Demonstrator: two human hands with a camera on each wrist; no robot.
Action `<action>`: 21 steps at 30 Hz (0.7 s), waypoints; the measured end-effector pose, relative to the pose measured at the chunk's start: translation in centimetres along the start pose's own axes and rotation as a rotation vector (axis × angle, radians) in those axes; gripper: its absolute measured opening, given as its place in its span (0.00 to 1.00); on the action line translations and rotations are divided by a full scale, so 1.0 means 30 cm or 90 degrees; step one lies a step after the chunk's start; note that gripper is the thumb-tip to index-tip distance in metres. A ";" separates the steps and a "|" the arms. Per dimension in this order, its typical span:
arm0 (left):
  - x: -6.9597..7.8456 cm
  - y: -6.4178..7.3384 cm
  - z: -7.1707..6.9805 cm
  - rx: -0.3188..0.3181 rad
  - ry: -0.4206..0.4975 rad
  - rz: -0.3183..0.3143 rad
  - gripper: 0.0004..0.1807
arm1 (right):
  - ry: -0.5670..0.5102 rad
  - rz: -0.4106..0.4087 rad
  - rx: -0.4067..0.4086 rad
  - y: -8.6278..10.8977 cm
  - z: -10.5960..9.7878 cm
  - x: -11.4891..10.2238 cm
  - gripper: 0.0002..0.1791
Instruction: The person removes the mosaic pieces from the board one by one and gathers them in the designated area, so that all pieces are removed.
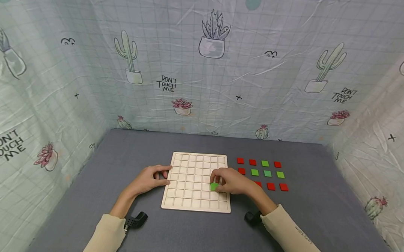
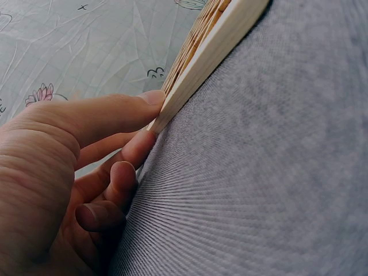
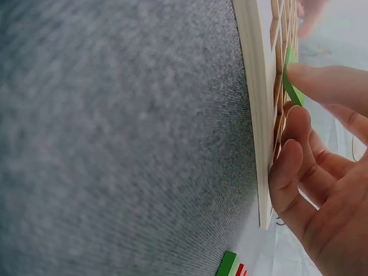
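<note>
A pale wooden board with a grid of square recesses lies on the grey cloth. My right hand is over its right side and pinches a green square tile between thumb and fingers. In the right wrist view the tile is tilted against the grid, with the thumb on its face; its far side is hidden. My left hand rests at the board's left edge, thumb and index finger touching it apart from each other. The left wrist view shows the thumb against the wooden rim.
Right of the board, red and green tiles lie in rows, among them a red tile and a teal-green tile. My right hand covers part of the rows. A patterned cloth hangs behind the grey table surface.
</note>
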State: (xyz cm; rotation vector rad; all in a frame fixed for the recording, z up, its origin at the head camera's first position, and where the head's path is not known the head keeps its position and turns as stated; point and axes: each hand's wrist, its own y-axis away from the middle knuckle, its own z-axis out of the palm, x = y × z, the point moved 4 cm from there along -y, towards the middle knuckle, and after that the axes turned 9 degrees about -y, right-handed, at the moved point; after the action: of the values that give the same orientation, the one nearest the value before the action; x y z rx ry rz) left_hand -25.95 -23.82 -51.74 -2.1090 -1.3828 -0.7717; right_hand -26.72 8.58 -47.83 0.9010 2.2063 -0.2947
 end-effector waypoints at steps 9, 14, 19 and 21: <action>-0.003 -0.004 -0.003 -0.001 -0.015 -0.004 0.31 | 0.021 -0.031 -0.006 0.012 -0.008 -0.012 0.14; -0.006 -0.007 -0.003 -0.004 -0.016 -0.007 0.31 | 0.024 -0.031 0.001 0.012 -0.007 -0.012 0.15; -0.005 -0.007 0.000 -0.003 -0.013 -0.004 0.32 | 0.020 -0.033 0.007 0.013 -0.004 -0.010 0.14; -0.003 -0.006 0.000 -0.003 -0.011 -0.004 0.32 | 0.013 -0.038 0.008 0.017 -0.005 -0.012 0.14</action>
State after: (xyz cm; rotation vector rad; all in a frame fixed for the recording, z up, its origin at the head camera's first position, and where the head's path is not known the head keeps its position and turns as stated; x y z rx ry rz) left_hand -26.14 -23.82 -51.77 -2.1209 -1.3997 -0.7617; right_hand -26.28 8.82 -47.46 0.8492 2.2554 -0.3295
